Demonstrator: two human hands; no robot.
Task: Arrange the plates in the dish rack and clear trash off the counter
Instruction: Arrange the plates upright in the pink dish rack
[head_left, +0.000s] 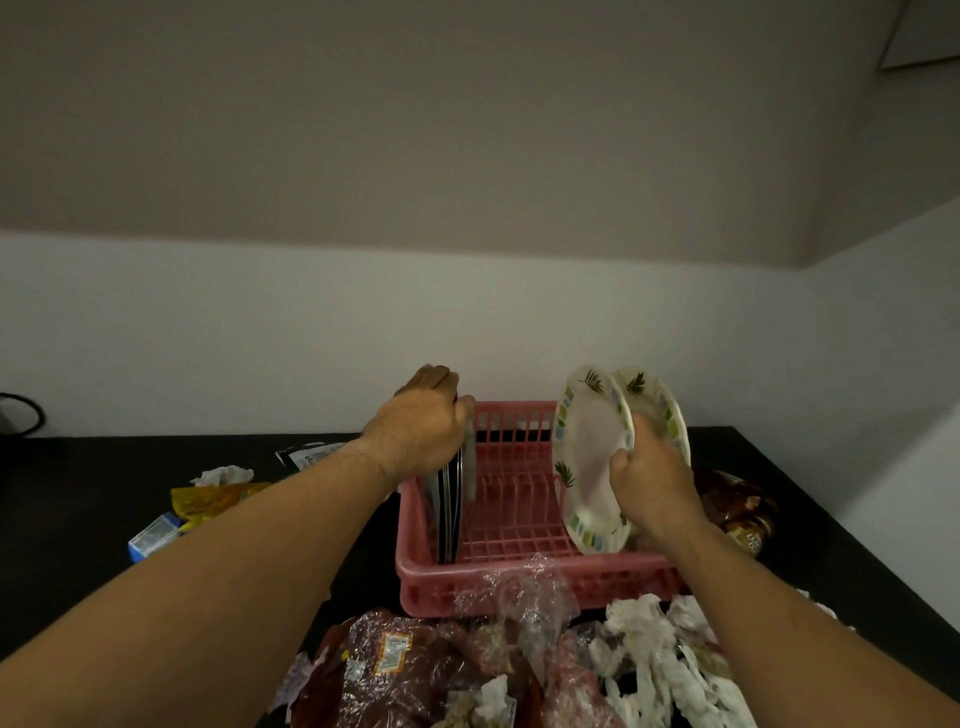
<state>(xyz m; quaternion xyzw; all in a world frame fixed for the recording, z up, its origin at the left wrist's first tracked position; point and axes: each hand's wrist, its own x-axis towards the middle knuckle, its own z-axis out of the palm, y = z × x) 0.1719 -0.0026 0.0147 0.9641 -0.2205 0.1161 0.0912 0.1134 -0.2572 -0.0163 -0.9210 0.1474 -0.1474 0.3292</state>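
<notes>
Gripping upright dark-rimmed plates (450, 514) by their top edge, L hand (423, 431) is at left end of pink dish rack (519, 584); R hand (652, 480) clutches two tilted leaf-print plates (589, 452) at its right end. Wrappers (410, 660), tissue (641, 639) sit below both wrists.

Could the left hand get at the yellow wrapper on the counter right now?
Probably not yet: the left hand grips the dark plates standing in the rack. The yellow wrapper lies in the open to its left, so it looks reachable once freed.

Pink dish rack (519, 577) holds upright dark-rimmed plates (449, 512) left, floral plates (589, 457) right.
</notes>
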